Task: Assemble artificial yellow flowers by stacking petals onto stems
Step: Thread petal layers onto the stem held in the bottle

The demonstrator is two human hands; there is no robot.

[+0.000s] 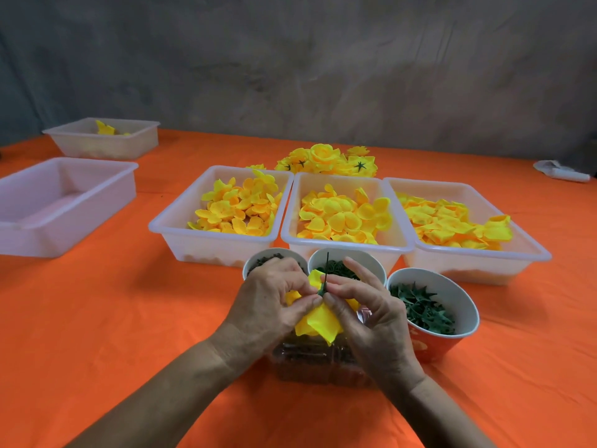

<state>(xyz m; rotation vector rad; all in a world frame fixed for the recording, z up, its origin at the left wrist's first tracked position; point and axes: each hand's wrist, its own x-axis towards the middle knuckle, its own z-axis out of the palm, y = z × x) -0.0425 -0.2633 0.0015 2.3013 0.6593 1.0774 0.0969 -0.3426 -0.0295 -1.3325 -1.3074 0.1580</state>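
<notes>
A half-built yellow flower (318, 321) hangs upside down between my two hands, its thin green stem (327, 268) pointing up. My left hand (268, 302) pinches the petals at the stem's base. My right hand (371, 315) pinches the green piece at the same spot from the other side. Three white trays of loose yellow petals stand behind: left (168, 226), middle (289, 237), right (536, 250). A pile of finished yellow flowers (326, 160) lies beyond them.
Three cups stand close to my hands: one with dark bits (255, 261), one with green rings (371, 263), one with green leaf stars (465, 305). A clear box (323, 363) sits under my wrists. Two more trays stand at the far left, one empty (97, 192), one with a few petals (135, 137).
</notes>
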